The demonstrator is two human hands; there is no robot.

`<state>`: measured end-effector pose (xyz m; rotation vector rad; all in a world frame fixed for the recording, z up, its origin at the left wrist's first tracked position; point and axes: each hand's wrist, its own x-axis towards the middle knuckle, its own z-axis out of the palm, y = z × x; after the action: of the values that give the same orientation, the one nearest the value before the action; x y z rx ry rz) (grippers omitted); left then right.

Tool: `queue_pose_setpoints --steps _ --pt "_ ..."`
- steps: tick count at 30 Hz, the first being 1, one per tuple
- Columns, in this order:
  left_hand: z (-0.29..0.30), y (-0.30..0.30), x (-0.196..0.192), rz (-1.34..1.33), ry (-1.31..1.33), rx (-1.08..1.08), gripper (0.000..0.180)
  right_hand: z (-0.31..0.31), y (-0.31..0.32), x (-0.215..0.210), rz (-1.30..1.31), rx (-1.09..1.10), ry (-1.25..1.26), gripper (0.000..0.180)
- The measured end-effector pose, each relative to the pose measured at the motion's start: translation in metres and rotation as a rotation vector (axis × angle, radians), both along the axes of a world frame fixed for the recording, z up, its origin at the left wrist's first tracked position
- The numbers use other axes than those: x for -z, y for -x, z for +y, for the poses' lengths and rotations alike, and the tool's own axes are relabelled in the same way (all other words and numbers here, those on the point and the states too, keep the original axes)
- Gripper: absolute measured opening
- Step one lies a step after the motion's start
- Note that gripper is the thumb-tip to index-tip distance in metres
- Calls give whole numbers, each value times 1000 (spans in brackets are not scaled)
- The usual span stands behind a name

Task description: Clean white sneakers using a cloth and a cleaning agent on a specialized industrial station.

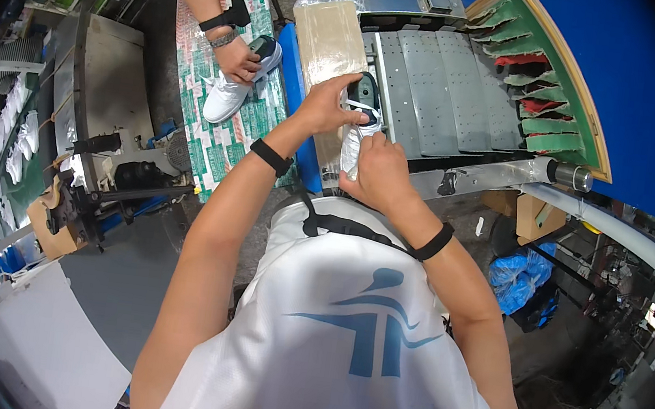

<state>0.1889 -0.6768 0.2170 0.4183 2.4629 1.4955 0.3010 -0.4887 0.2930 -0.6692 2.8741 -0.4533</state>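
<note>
A white sneaker [356,144] with a dark green shoe last [367,91] in its opening lies at the edge of the machine, its toe toward me. My left hand [325,109] reaches around the opening from the left, thumb on the tongue and fingers at the heel end. Bent fingers of my right hand [381,172] grip the front part from the right, hiding some of the toe. A pale lace shows near my left thumb. To the left, a co-worker's hand [239,60] holds another white sneaker [228,100], which also has a green last in it.
The co-worker's sneaker rests on a green-and-white patterned table cover [196,78]. A tan board [324,32] lies left of the perforated metal conveyor plates [427,94]. Green flaps [552,109] hang at the tunnel mouth on the right. Blue plastic bags [519,277] lie lower right.
</note>
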Motion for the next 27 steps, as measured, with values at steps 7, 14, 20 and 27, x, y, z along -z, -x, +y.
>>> queue_pose_setpoints --steps 7,14,20,27 --pt "4 2 -14 -72 85 -28 90 12 37 -30 -625 187 285 59" --pt "5 3 -1 -47 87 -19 87 -24 -18 -37 -793 -156 385 66" --pt "0 6 23 -69 -15 40 101 42 0 -29 -405 177 376 52" --pt "21 -9 10 -14 7 -94 96 52 6 0 -166 172 229 58"
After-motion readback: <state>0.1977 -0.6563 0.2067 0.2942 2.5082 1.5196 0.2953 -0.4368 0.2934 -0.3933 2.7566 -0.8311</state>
